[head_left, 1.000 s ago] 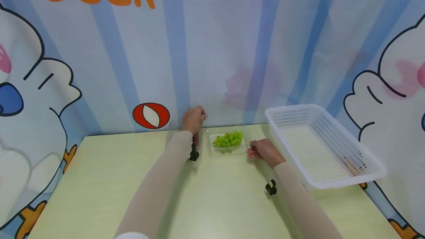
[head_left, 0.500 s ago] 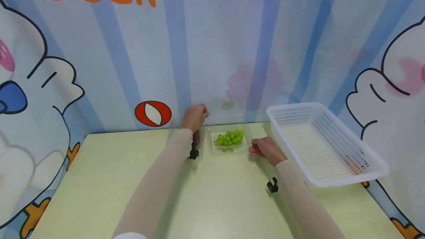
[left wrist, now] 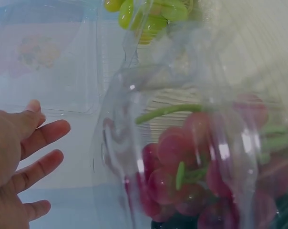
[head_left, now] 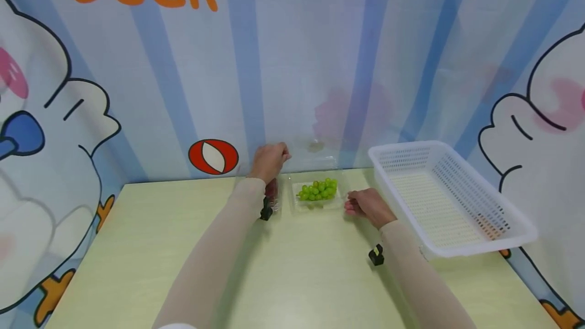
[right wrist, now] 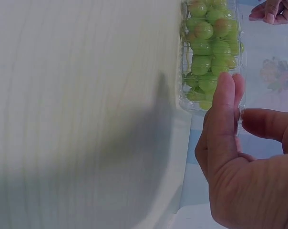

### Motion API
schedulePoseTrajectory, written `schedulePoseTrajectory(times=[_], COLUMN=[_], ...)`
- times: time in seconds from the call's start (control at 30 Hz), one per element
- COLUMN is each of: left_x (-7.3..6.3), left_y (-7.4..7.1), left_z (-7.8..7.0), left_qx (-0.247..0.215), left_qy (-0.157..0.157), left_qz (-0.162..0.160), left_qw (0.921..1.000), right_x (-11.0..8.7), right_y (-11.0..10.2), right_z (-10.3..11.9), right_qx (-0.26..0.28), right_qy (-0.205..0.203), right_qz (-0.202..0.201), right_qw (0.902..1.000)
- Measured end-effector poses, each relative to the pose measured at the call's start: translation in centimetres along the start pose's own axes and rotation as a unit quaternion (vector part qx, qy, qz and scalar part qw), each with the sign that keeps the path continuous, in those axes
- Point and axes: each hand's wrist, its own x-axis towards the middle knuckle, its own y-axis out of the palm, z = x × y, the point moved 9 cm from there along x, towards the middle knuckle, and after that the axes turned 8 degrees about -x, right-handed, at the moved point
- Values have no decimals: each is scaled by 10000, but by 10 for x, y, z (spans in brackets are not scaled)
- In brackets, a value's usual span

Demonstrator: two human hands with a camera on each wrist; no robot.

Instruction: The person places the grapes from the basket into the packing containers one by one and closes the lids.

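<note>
A bunch of green grapes (head_left: 317,190) sits in a clear hinged box (head_left: 296,204) at the back of the table. Its transparent lid (left wrist: 72,86) stands raised behind it. My left hand (head_left: 268,160) pinches the lid's edge between thumb and index finger, the other fingers spread in the left wrist view. On the opposite side, my right hand (right wrist: 251,176) pinches the box's rim at a corner, thumb against fingers. Under my left forearm is a second clear box with red grapes (left wrist: 177,148), mostly hidden by the sleeve in the head view.
To the right stands a white perforated basket (head_left: 457,251), close beside my right forearm. A printed curtain (head_left: 301,65) hangs right behind the table's back edge. The pale table (head_left: 311,268) stretches out in front of the boxes.
Both hands keep their places at the green grape box. The lid's tilt shifts slightly, with its reflection lower and its edge more visible. The whole head view drifts a little.
</note>
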Motion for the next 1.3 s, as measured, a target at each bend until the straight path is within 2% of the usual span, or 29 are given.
schedulePoseTrajectory(times=[0.4,0.8,1.03,1.3], left_x=[-12,-24,-34,-45], left_y=[2,0,4,12], left_z=[-3,-10,-7,-2], left_qx=[-89,83,-91,-392], left_qy=[343,693,664,885], left_qz=[345,448,823,1171], left_qw=[9988,9966,9943,9884], right_x=[0,0,-1,-2], right_y=[1,2,3,2], right_z=[-3,-4,-4,-5], right_qx=[43,208,221,111], right_qy=[-59,-66,-88,-3], right_qz=[-34,-69,-65,-121], right_qw=[10000,9997,9997,9999])
